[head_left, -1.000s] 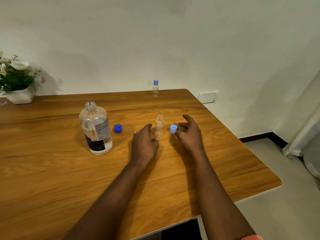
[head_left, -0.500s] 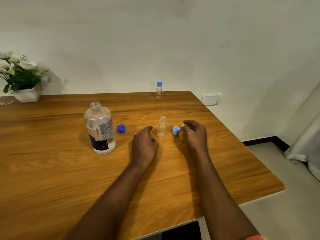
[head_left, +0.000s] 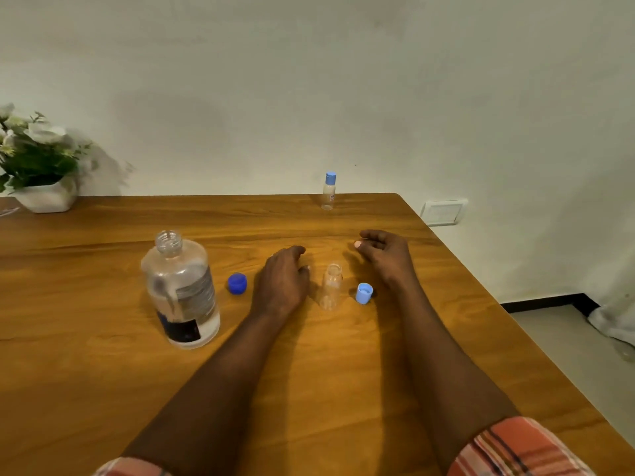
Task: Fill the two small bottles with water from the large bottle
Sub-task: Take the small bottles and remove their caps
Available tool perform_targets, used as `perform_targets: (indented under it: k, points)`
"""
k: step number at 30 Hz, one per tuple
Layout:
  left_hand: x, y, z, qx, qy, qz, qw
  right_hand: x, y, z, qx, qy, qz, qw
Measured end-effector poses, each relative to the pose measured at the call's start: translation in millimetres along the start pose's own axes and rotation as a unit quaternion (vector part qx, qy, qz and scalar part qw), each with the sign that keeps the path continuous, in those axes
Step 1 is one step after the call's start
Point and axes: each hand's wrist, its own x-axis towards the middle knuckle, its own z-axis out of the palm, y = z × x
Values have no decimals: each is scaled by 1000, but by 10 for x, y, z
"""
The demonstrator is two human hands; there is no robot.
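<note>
From the head view we look down on a wooden table (head_left: 103, 389) set against a pale wall (head_left: 309, 80). The large bottle (head_left: 180, 290) stands upright left of centre, uncapped, with water in its lower part and a label on its side. Its dark blue cap (head_left: 237, 283) lies on the table just to the bottle's right, apart from it.

Between our two forearms stands a small bottle (head_left: 331, 286), clear, upright and open at the top; we see no water in it. Its light blue cap (head_left: 364, 293) lies just beside it on the right, open side up. A second small bottle (head_left: 329, 191) stands upright at the far edge of the table near the wall, with a light blue cap on it, well apart from everything else.

Our left hand (head_left: 283, 280) rests palm down on the table between the dark blue cap and the open small bottle, fingers loosely curled and holding nothing; its fingertips are near the bottle's neck, though we cannot tell if they touch it. Our right hand (head_left: 385, 255) lies beyond the light blue cap, fingers curled inward and empty, clear of the cap and the bottle. The two hands are apart, with the open small bottle between them.

At the far left corner a white pot of flowers (head_left: 41, 166) sits on the table. A wall socket (head_left: 443, 211) shows past the table's right corner.
</note>
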Motion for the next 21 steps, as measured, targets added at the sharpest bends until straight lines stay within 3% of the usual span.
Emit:
perform_targets:
  k: [13,21]
  points:
    - [1304,19,500,34,26,18,999,1447,117,582,-93,-51,-45,993]
    - [1690,-24,655,31,32,22,999,1839,205,705,-112,-64,-89,988]
